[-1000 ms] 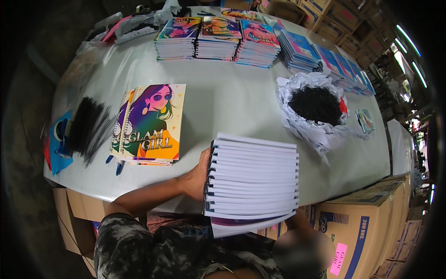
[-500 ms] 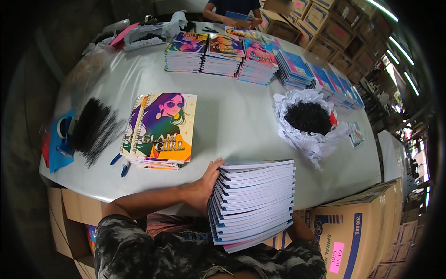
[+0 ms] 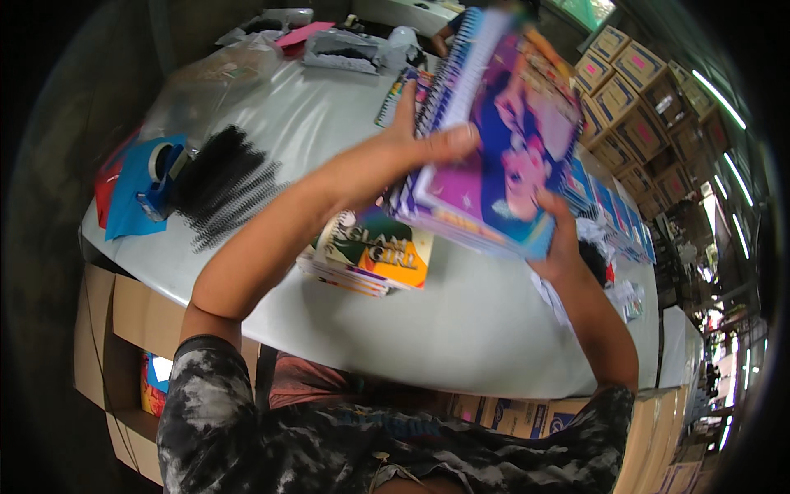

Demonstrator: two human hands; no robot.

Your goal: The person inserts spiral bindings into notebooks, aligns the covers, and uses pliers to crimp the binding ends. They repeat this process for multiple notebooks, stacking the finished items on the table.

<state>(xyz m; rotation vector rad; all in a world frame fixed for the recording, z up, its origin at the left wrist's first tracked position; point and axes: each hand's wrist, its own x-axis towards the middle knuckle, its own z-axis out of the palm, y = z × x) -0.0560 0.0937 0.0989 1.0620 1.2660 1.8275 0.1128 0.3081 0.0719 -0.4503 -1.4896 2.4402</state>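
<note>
Between my two hands a thick stack of spiral notebooks [image 3: 518, 140] is held up over the table, tilted, with a purple and pink illustrated cover facing me. My left hand [image 3: 420, 144] grips its spiral-bound side, thumb across the cover. At the lower right corner my right hand [image 3: 559, 239] clasps the stack, slightly blurred. Below and partly hidden by the held stack, a shorter pile of spiral notebooks [image 3: 387, 255] with a green and orange cover lies on the table. The tops of the other notebook piles behind are mostly covered.
Loose black spiral coils [image 3: 230, 181] lie at left beside a blue tape dispenser [image 3: 156, 189]. Blue notebook stacks [image 3: 609, 198] and crumpled white paper [image 3: 551, 298] are on the right. Open carton [image 3: 140, 313] stands lower left; cartons [image 3: 634, 107] are piled far right. Another person's arm [image 3: 444, 37] shows behind.
The notebook stack has gone from upright at the table's near edge to raised and tilted farther forward, cover now showing. Both hands moved up with it. The view has shifted too.
</note>
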